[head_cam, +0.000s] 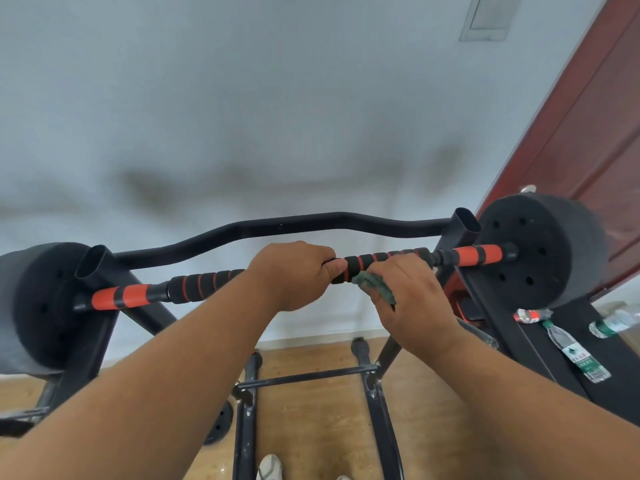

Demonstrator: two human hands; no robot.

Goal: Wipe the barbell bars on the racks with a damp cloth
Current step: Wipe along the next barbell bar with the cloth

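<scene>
A barbell bar (204, 284) with black and orange foam grips lies across a black rack (465, 230), with a black weight plate (540, 249) on each end. My left hand (294, 273) grips the bar near its middle, fingers curled over the top. Just to its right, my right hand (412, 292) holds a dark green cloth (375, 285) against the bar's foam grip. The part of the bar under both hands is hidden.
A curved black rack crossbar (311, 225) runs behind the bar. Several plastic water bottles (571, 351) lie on a black surface at the right. A red-brown door (595, 133) stands at the far right. Wooden floor and rack legs (381, 410) are below.
</scene>
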